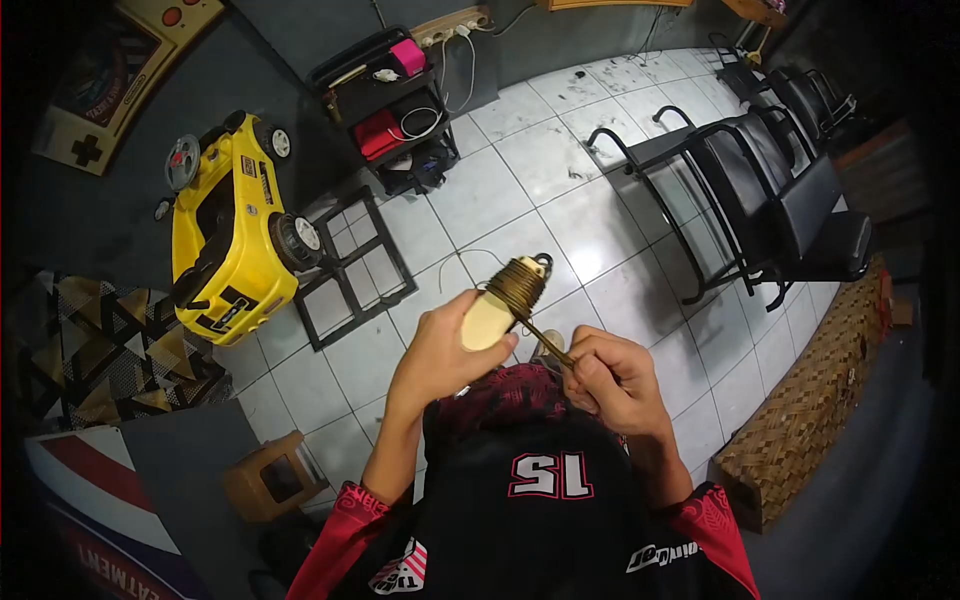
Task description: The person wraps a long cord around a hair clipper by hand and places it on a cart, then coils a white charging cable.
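A salon-like shop is suggested by black chairs (pixel 738 160) at two o'clock, a trolley (pixel 375 98) at eleven, a striped sign (pixel 105 500) at eight.

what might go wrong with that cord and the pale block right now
The cord is wound near one end of the pale block, so its loops could slide off that end. The length running to the right hand looks straight and taut; if that grip slips, the winding may loosen. If the left hand lets the block twist, the turns might bunch unevenly.
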{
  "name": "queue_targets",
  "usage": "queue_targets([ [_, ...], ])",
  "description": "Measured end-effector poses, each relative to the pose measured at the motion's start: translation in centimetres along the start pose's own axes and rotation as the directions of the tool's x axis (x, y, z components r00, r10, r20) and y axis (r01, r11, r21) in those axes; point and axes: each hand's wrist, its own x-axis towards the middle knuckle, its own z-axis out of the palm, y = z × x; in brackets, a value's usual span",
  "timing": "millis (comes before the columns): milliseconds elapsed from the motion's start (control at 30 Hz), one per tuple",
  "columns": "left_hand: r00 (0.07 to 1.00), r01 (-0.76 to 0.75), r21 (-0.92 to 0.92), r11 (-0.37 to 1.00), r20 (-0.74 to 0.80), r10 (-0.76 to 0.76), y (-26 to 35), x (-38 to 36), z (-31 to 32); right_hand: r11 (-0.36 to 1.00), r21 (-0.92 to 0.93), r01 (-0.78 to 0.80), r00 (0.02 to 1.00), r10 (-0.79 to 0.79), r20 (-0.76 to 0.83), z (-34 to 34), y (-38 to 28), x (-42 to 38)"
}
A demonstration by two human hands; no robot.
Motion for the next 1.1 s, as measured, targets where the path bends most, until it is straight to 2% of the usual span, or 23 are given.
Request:
queue_targets([
  [67,1.0,0.014,-0.015,1.0,0.025,-0.014,0.8,0.0,0.8,0.999,-0.04,-0.014,0.998,0.016,0.064,-0.1,-0.2,0.4],
  [100,0.997,-0.061,0.025,0.998,0.045,0.06,1.0,0.1,1.0,0.999,-0.039,-0.019,0.998,0.022,0.063,0.0,-0.5,0.6],
  [133,0.989,-0.136,0.063,0.989,0.068,0.131,1.1,0.0,1.3,0.993,-0.113,0.019,0.999,-0.014,0.04,0.3,-1.0,0.8],
  [200,0.98,-0.161,0.071,0.984,0.133,0.151,0.8,0.1,1.7,0.98,-0.188,0.056,0.998,-0.053,0.017,0.0,-2.0,1.2],
  [267,0.953,-0.124,0.081,0.989,0.288,0.096,0.8,-0.3,2.3,0.808,-0.58,0.106,0.994,-0.097,0.047,-1.2,-2.9,1.6],
  [300,0.949,-0.094,0.065,0.993,0.309,0.07,0.7,-0.5,2.7,0.779,-0.625,0.056,0.995,-0.097,-0.032,-1.2,-3.1,1.9],
  [333,0.947,-0.094,0.067,0.993,0.314,0.068,0.5,-0.7,3.0,0.781,-0.623,0.052,0.995,-0.096,-0.037,-1.5,-3.2,2.2],
  [400,0.891,-0.242,0.113,0.964,0.42,0.175,0.2,-0.8,3.3,0.719,-0.694,0.042,0.996,-0.085,-0.028,-2.2,-3.5,3.0],
  [433,0.868,-0.24,0.062,0.969,0.461,0.185,0.5,-0.8,3.4,0.7,-0.714,0.032,0.997,-0.077,-0.031,-2.6,-3.1,3.5],
  [467,0.865,-0.239,0.06,0.969,0.466,0.185,0.5,-0.9,3.5,0.7,-0.713,0.027,0.996,-0.076,-0.036,-3.1,-2.6,3.9],
  [533,0.809,-0.242,-0.041,0.969,0.543,0.225,0.3,-0.9,3.8,0.686,-0.725,0.07,0.995,0.001,0.097,-4.3,-1.4,4.7],
  [567,0.805,-0.28,-0.093,0.955,0.52,0.286,0.3,-1.0,4.0,0.685,-0.728,0.031,0.986,0.099,0.136,-4.7,-0.9,5.2],
  [600,0.806,-0.279,-0.091,0.956,0.519,0.285,0.3,-1.0,4.0,0.686,-0.727,0.033,0.985,0.099,0.138,-5.2,0.2,5.4],
  [667,0.783,-0.284,-0.129,0.95,0.541,0.307,0.6,-0.9,3.9,0.739,-0.655,0.16,0.942,0.084,0.325,-6.4,2.6,5.7],
  [733,0.78,-0.288,-0.142,0.947,0.538,0.318,0.9,-0.9,3.5,0.766,-0.63,0.124,0.934,0.125,0.335,-6.3,3.7,5.2],
  [800,0.78,-0.29,-0.156,0.944,0.533,0.328,0.8,-1.0,3.1,0.578,-0.703,0.414,0.908,-0.208,0.364,-5.7,5.4,3.9],
  [833,0.788,-0.27,-0.218,0.938,0.51,0.345,0.6,-1.0,3.0,0.833,-0.433,0.344,0.919,-0.202,0.34,-5.2,5.8,3.2],
  [867,0.796,-0.249,-0.282,0.927,0.486,0.361,0.5,-1.0,3.0,0.834,-0.433,0.342,0.918,-0.199,0.342,-5.1,6.2,2.7],
  [933,0.817,-0.217,-0.301,0.929,0.465,0.341,0.8,-1.0,2.7,0.958,-0.217,0.184,0.944,-0.111,0.31,-5.0,6.9,1.9],
  [967,0.835,-0.186,-0.317,0.93,0.449,0.319,1.0,-0.9,2.4,0.952,-0.256,0.169,0.973,-0.12,0.196,-4.4,6.9,1.4],
  [1000,0.836,-0.187,-0.315,0.931,0.446,0.319,1.1,-0.8,2.0,0.952,-0.255,0.172,0.972,-0.122,0.2,-4.2,7.2,1.1],
  [1067,0.852,-0.144,-0.232,0.962,0.466,0.24,1.3,-0.6,1.5,0.94,-0.273,0.202,0.979,-0.201,0.034,-3.9,7.7,0.9],
  [1100,0.869,-0.141,-0.218,0.966,0.44,0.226,1.4,-0.6,1.6,0.936,-0.312,0.16,0.986,-0.17,-0.002,-3.6,7.3,0.9],
])
